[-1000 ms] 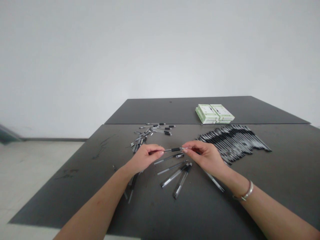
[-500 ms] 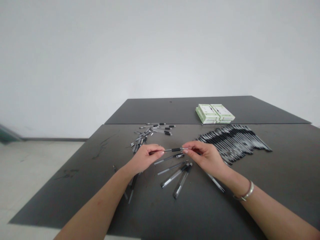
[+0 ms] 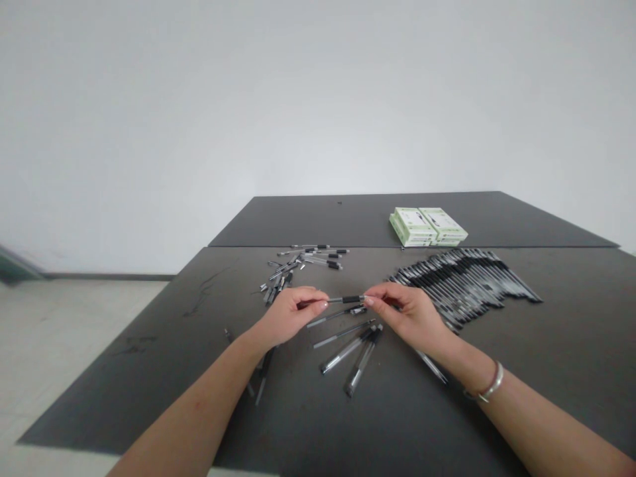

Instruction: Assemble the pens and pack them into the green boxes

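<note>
Between my two hands a clear pen with a black grip (image 3: 352, 299) lies level, just above the table. My left hand (image 3: 293, 311) pinches its barrel end between thumb and fingers. At the other end, the fingertips of my right hand (image 3: 405, 313) close around the tip, which they hide. Below the held pen lie a thin refill (image 3: 342, 333), a clear pen barrel (image 3: 344, 352) and another barrel (image 3: 362, 368). Under my left wrist, more pen parts (image 3: 263, 381) are partly covered by the arm.
A fanned row of many pens (image 3: 467, 281) spreads at the right. Loose pen parts (image 3: 283, 275) lie in a heap at the left, beside several barrels (image 3: 325, 257). Green and white boxes (image 3: 427, 226) are stacked on the dark table (image 3: 308, 222) near the wall.
My right hand has shifted very slightly right along with the pen tip. Both hands keep their pinch, and the other things lie as before.
</note>
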`<act>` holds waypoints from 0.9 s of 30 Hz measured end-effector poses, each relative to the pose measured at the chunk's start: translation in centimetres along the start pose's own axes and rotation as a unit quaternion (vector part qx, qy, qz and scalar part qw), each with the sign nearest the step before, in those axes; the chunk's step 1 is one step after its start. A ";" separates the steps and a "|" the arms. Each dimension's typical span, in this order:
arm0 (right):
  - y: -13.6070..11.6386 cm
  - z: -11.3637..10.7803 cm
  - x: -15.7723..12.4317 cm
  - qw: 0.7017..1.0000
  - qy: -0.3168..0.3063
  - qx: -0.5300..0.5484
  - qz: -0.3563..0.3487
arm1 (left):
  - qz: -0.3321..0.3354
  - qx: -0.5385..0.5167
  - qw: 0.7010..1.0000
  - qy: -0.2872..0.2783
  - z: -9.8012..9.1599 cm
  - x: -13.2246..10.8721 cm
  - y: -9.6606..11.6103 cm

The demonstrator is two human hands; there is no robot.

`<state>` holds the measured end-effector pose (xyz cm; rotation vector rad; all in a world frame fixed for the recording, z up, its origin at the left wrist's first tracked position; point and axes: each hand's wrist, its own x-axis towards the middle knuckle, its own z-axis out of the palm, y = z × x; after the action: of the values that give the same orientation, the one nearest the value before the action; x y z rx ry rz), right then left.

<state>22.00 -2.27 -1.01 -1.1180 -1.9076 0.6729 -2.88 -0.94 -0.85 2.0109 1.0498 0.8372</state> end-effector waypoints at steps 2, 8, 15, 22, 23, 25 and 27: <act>-0.2 -0.1 0.0 1.000 -0.015 -0.021 -0.005 | 0.002 0.001 1.000 -0.003 0.0 0.0 0.0; -0.2 -0.4 -0.1 0.998 -0.052 -0.026 0.004 | -0.002 0.002 1.000 -0.011 0.0 0.1 0.1; 0.5 -0.1 -0.1 0.998 -0.013 0.056 0.005 | -0.007 0.001 1.000 -0.004 0.0 0.0 -0.2; 0.2 0.0 0.0 0.999 -0.033 -0.015 0.008 | 0.008 0.009 1.000 -0.010 0.0 0.1 -0.3; 0.0 -0.1 0.0 0.999 -0.041 -0.030 0.006 | 0.007 0.010 1.000 -0.012 0.0 0.1 -0.2; -0.1 -0.3 0.0 0.998 -0.050 -0.047 0.000 | 0.006 0.011 1.000 -0.015 0.0 0.1 -0.2; -0.2 -0.4 0.0 0.998 -0.057 -0.041 -0.004 | 0.005 0.012 1.000 -0.013 0.0 0.1 -0.2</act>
<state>22.30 -2.32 -0.66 -1.1440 -2.0504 0.6719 -2.94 -0.75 -1.01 2.0426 1.0398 0.8045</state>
